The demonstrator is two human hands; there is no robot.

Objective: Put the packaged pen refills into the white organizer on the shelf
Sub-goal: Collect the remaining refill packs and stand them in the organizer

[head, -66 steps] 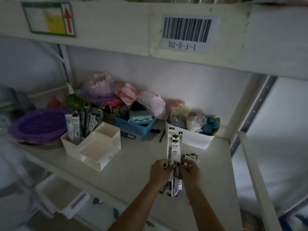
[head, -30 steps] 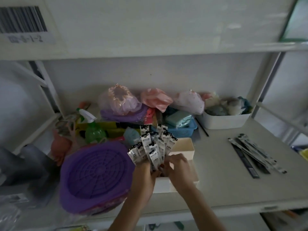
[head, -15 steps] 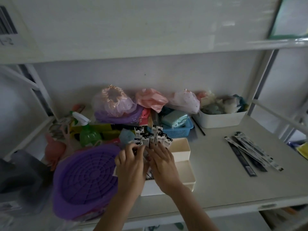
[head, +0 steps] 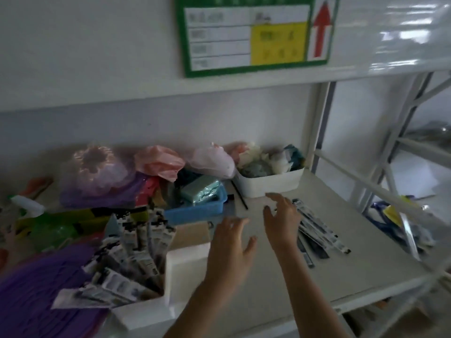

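Here the white organizer point(head: 156, 311) brims with refill packs point(head: 131, 259); both hands point(head: 231, 250) hover spread, holding nothing.

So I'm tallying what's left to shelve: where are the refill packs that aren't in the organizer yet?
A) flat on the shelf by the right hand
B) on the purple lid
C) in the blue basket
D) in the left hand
A: the loose refill packs lie flat on the shelf beside the open right hand; the left hand is empty.

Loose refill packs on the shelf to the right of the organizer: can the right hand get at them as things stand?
Probably yes. The right hand is open and empty, hovering right beside the loose refill packs, which lie flat on the bare shelf with nothing over them. The left hand is off to the side, out of the way.
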